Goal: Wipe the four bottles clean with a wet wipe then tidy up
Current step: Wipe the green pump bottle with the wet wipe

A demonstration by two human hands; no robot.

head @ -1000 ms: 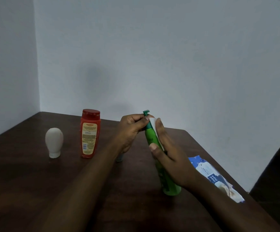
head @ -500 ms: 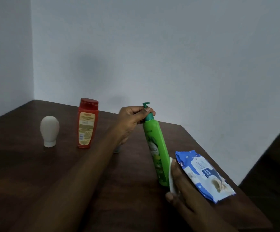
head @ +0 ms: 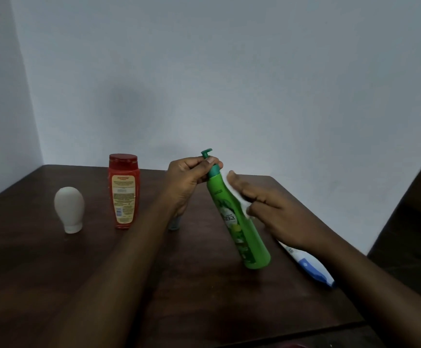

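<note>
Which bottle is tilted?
The tall green plastic pump bottle, gripped at its neck by the left hand; the red plastic bottle and white rounded bottle stand upright.

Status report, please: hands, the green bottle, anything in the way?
Left hand grips green bottle at its pump neck, bottle tilted. Right hand presses wipe against its side. Nothing blocking; red bottle stands apart.

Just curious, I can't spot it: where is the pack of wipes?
Head view: the wipes pack lies on the table's right side, just right of the tilted green bottle, partly hidden behind the right forearm.
</note>
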